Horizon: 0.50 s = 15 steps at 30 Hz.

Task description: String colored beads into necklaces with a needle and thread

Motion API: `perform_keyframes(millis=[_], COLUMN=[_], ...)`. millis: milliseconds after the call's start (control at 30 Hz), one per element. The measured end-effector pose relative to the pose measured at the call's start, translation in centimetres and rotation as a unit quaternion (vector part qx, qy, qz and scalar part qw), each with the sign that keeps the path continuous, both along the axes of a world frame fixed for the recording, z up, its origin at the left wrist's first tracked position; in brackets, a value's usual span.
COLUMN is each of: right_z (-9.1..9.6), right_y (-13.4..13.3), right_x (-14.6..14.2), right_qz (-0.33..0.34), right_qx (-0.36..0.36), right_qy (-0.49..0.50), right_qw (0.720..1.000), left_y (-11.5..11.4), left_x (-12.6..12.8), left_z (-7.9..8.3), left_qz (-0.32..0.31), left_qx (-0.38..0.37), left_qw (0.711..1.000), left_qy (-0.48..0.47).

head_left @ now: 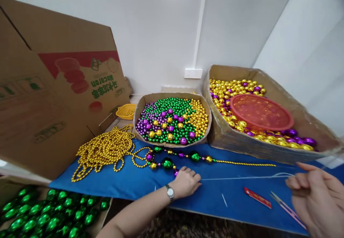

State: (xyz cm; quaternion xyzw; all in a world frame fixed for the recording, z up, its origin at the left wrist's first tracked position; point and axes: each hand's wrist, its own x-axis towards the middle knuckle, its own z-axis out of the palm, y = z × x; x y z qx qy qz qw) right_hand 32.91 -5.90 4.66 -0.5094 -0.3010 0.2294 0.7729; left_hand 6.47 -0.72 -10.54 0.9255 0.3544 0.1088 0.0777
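My left hand (185,182), a watch on its wrist, rests knuckles-up on the blue cloth (129,182) with fingers curled over the end of a bead strand (188,156) of green, gold and purple beads. A thin white string (242,177) runs from there across the cloth to my right hand (313,195), whose fingers are pinched on it at the right edge; that hand is blurred.
A pile of gold bead chains (104,150) lies left. A cardboard tray of mixed small beads (172,119) and a box of larger gold and purple beads with a red basket (260,112) stand behind. Green balls (40,214) fill a lower box. Scissors (285,204) and a red packet (257,197) lie near.
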Motion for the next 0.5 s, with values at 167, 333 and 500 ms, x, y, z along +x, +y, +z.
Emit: perform_keyframes(millis=[167, 333, 500], right_z=[-2.6, -3.3, -2.5], right_y=[-0.1, 0.2, 0.5], right_x=[0.9, -0.2, -0.5], right_qz=[0.01, 0.02, -0.01], right_qx=[-0.066, -0.073, -0.026], right_qy=[0.037, 0.044, 0.018], right_qw=[0.997, 0.996, 0.999], left_y=[0.5, 0.5, 0.9], left_x=[-2.3, -3.9, -4.7], left_z=[0.4, 1.2, 0.7], left_qz=[0.011, 0.017, 0.051], left_qx=[0.051, 0.052, 0.029], left_qw=[0.996, 0.994, 0.994], left_qy=[0.072, 0.096, 0.097])
